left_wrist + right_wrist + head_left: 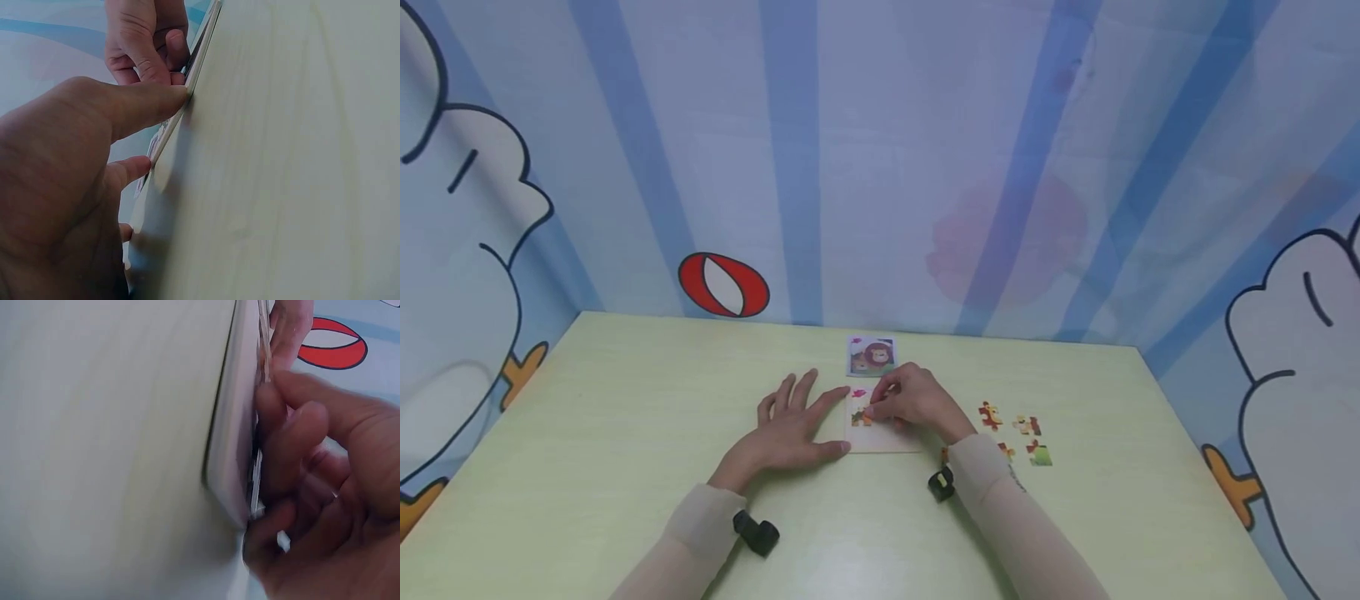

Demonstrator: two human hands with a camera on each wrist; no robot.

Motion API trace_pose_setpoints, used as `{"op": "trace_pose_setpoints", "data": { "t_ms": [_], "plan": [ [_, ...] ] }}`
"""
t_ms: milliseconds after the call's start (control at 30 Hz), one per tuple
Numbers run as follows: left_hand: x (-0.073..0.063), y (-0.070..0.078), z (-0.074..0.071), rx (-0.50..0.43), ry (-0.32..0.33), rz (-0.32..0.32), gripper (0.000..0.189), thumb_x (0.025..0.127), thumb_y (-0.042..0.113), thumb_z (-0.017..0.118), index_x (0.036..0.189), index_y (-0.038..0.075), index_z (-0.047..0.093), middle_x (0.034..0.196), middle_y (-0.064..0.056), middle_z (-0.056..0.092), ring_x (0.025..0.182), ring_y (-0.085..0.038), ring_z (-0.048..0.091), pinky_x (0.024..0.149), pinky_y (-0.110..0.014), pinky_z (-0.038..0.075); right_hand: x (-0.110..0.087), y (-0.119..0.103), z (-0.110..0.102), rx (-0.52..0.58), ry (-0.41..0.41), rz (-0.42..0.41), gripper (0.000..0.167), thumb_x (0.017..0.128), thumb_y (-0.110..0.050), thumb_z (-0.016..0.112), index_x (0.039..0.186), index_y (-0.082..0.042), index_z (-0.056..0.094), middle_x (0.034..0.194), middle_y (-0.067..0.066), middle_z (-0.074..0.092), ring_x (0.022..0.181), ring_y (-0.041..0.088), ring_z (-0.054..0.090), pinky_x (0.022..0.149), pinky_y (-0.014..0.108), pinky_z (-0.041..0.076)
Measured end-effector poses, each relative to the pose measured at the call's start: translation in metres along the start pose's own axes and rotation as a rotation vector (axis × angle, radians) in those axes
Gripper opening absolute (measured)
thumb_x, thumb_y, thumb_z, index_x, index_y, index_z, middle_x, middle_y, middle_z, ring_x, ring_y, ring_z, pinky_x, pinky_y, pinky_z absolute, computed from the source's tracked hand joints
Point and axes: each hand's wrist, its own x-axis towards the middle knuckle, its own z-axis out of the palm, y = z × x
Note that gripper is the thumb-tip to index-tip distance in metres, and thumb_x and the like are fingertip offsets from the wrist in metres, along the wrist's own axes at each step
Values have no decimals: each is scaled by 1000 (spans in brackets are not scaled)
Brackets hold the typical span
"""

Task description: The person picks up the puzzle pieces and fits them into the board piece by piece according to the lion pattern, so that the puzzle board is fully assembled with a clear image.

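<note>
Hands (790, 435) (916, 402) two, board (880, 443) one, loose pieces (990, 416) perhaps five.

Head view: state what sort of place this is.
Probably a tabletop play or recording corner: small multicoloured jigsaw pieces lie on a pale yellow wood-grained table, which stands before a blue striped backdrop printed with cartoon figures.

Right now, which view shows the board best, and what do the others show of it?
The head view: it looks down on the board, showing its flat face, though the right hand covers part. The left wrist view shows only a thin edge; the right wrist view shows mostly its side and a corner.
</note>
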Motion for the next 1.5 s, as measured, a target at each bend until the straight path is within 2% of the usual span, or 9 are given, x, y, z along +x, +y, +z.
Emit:
{"op": "trace_pose_setpoints", "data": {
  "t_ms": [133,333,567,800,967,1067,1267,1500],
  "plan": [
    [1,1,1,12,-4,-4,84,95,60,68,167,32,36,181,-22,6,165,-55,-5,123,-81,2,-2,-1,1,-46,28,-6,20,87,-25,91,81,-15,75,59,-2,61,50,11,54,54,26,44],
    [2,1,1,25,-25,-28,84,96,55,69,168,31,34,182,-21,2,165,-53,-8,125,-78,1,-5,-2,1,-38,34,-13,21,87,-25,91,80,-15,74,58,-2,59,50,11,53,54,26,43],
    [1,0,0,21,-19,-24,84,95,57,69,168,33,34,181,-21,3,165,-53,-8,125,-79,-1,-4,1,3,-20,42,-38,20,87,-24,91,83,-14,75,59,-4,58,51,11,52,53,25,43],
    [4,-2,3,28,-22,-35,84,96,54,69,169,32,33,182,-20,1,166,-52,-9,125,-78,0,-6,3,1,34,28,-71,15,89,-21,89,86,-14,76,58,-2,59,49,11,52,52,25,42],
    [4,-2,2,23,-33,-37,85,96,55,68,169,32,32,182,-19,0,166,-51,-10,125,-77,-1,-8,9,-2,86,19,-94,12,92,-23,86,91,-15,78,60,-2,62,52,12,56,57,26,44],
    [4,-2,3,17,-33,-34,84,97,54,68,169,31,33,182,-20,1,166,-51,-10,125,-78,-1,-10,12,-6,116,-2,-108,10,93,-24,84,94,-15,78,67,1,68,57,13,61,62,27,48],
    [3,1,1,15,-38,-33,85,96,55,69,169,32,33,182,-20,1,166,-52,-9,125,-78,-2,-19,19,-17,135,-45,-126,10,96,-18,79,106,-14,80,93,5,78,77,16,70,73,30,58],
    [2,1,1,6,-29,-33,84,96,53,69,169,31,33,182,-20,1,166,-51,-9,126,-78,-2,-33,38,-40,140,-6,-77,22,97,-24,81,118,-16,79,106,6,77,84,20,73,80,33,57]
  ]
}}
